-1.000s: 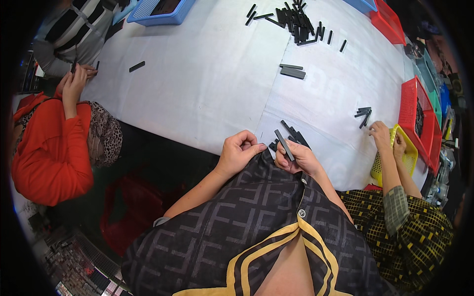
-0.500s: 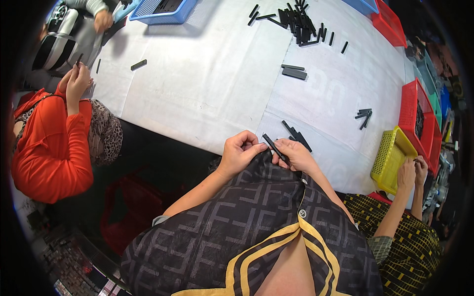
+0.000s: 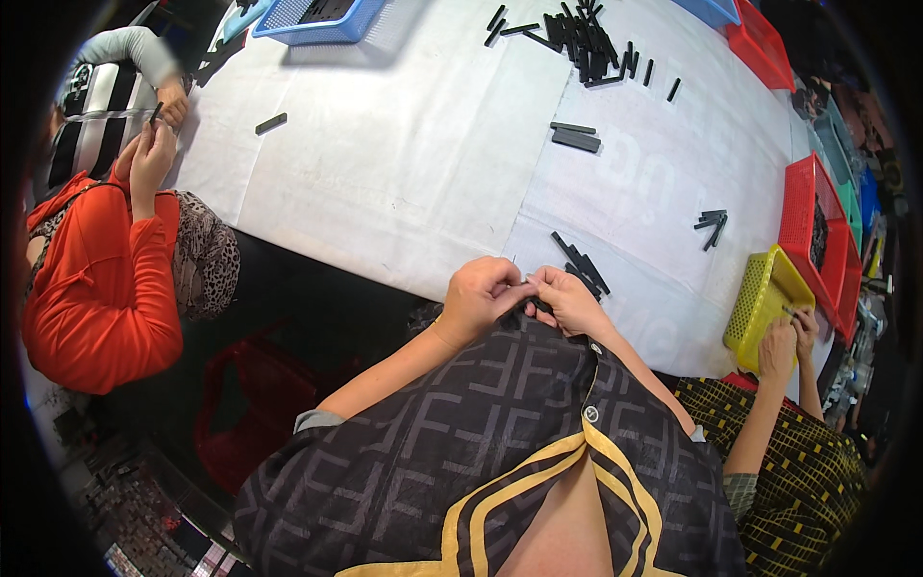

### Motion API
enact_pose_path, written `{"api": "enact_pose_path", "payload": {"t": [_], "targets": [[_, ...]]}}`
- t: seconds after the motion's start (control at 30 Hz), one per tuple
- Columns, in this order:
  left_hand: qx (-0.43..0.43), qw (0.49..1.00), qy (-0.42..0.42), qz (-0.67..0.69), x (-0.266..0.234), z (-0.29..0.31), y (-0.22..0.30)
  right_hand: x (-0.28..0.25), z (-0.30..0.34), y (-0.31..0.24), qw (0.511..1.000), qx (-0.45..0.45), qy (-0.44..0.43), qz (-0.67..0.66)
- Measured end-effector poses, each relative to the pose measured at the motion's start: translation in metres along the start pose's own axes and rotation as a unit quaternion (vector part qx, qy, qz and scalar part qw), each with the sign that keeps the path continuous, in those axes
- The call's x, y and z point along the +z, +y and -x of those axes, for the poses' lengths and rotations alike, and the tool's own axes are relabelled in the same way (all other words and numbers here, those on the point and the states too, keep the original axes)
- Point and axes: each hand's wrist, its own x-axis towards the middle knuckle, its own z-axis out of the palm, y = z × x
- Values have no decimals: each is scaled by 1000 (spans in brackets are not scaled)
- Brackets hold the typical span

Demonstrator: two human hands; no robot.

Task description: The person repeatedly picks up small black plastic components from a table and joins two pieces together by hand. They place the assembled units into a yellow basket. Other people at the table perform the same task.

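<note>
My left hand (image 3: 481, 300) and my right hand (image 3: 574, 304) meet at the table's near edge, in front of my black patterned shirt (image 3: 423, 413). Between the fingers of my right hand shows part of a black stick (image 3: 543, 307), mostly covered. The thumb and forefinger of my left hand are pinched together against the right fingertips; what they grip is hidden. Just beyond my right hand, several black sticks (image 3: 581, 262) lie loosely together on the white-covered table (image 3: 385, 183).
Farther off lie two dark bars (image 3: 576, 140), a large pile of black sticks (image 3: 582, 43) and a small cluster (image 3: 711, 227). Baskets stand around: blue (image 3: 322, 27), yellow (image 3: 755, 313), red (image 3: 803, 212). Co-workers sit left, in a red top (image 3: 106, 298), and right, hands (image 3: 784, 341) at the yellow basket.
My left hand has moved right, up against my right hand, and the black stick is now mostly covered. At far left, a co-worker's hand came nearer the red-sleeved person; a stick there no longer shows.
</note>
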Motion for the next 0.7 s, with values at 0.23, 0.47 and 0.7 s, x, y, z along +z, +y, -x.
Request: {"api": "enact_pose_path", "payload": {"t": [0.23, 0.47, 0.7], "targets": [[16, 996, -5, -85, -5, -4, 5, 2, -1, 11, 998, -26, 47, 43], [9, 995, 45, -87, -7, -1, -1, 3, 9, -6, 999, -29, 17, -12], [-51, 996, 61, -27, -8, 5, -4, 11, 22, -11, 993, -109, 48, 18]]}}
